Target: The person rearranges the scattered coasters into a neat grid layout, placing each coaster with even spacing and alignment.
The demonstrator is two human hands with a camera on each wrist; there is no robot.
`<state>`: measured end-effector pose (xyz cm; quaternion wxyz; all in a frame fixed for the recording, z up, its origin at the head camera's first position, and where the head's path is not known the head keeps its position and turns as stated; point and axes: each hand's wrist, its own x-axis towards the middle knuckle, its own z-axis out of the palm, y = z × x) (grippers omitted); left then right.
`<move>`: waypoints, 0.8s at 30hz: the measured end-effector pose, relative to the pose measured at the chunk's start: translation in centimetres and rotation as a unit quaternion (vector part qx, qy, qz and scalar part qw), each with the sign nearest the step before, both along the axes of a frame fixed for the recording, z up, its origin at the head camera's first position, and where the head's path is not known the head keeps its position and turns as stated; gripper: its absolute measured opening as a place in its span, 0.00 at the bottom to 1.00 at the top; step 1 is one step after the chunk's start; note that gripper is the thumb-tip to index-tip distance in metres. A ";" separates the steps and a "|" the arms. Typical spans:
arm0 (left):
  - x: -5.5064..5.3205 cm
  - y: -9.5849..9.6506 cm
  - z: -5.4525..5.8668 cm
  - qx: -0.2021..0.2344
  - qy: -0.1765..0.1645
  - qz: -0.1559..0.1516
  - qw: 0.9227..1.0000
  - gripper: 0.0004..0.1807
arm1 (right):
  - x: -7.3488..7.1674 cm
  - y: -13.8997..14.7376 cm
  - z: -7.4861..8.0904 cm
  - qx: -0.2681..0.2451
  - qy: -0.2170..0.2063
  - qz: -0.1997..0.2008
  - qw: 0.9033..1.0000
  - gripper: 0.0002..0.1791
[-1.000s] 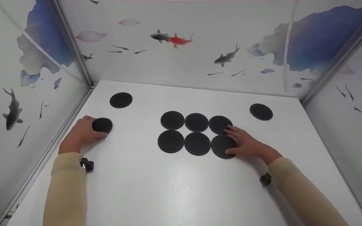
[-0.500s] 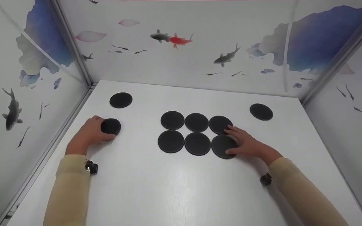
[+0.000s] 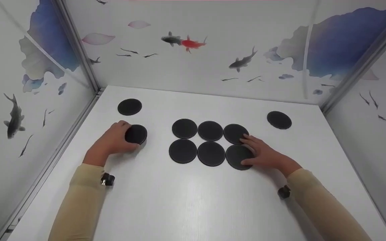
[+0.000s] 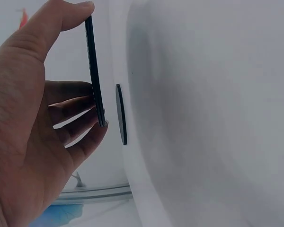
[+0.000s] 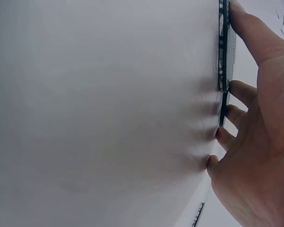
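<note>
My left hand (image 3: 116, 138) pinches a black round coaster (image 3: 136, 134) by its edges, thumb on the near side and fingers on the far side. In the left wrist view the held coaster (image 4: 93, 71) is seen edge-on, raised off the table, with thin layered lines along its edge. My right hand (image 3: 265, 154) rests with spread fingers at the right end of a two-row block of coasters. Its thumb lies on the front right coaster (image 3: 237, 156); a fingertip overlaps the back right coaster (image 3: 235, 133). In the right wrist view other fingertips (image 5: 212, 161) reach the tabletop.
Touching rows of black coasters (image 3: 210, 153) lie mid-table. One loose coaster (image 3: 129, 106) lies at the back left, another (image 3: 279, 119) at the back right. White panels with painted fish (image 3: 193, 43) enclose the white table (image 3: 193, 201) on its back and sides.
My left hand has carried its coaster to the right, from the table's left edge toward the block of coasters. My right hand and the lying coasters have stayed put.
</note>
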<state>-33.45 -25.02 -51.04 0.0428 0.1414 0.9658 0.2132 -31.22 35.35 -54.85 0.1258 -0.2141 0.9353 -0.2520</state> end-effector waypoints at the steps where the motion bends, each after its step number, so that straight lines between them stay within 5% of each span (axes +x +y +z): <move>1: 0.0 0.3 0.1 0.003 -0.001 -0.004 1.000 0.50 | 0.0 0.0 0.0 -0.001 0.001 0.001 1.000 0.56; 24: 1.4 6.2 1.3 0.001 0.002 -0.067 0.998 0.50 | 0.2 0.0 0.3 -0.012 -0.012 -0.003 1.000 0.55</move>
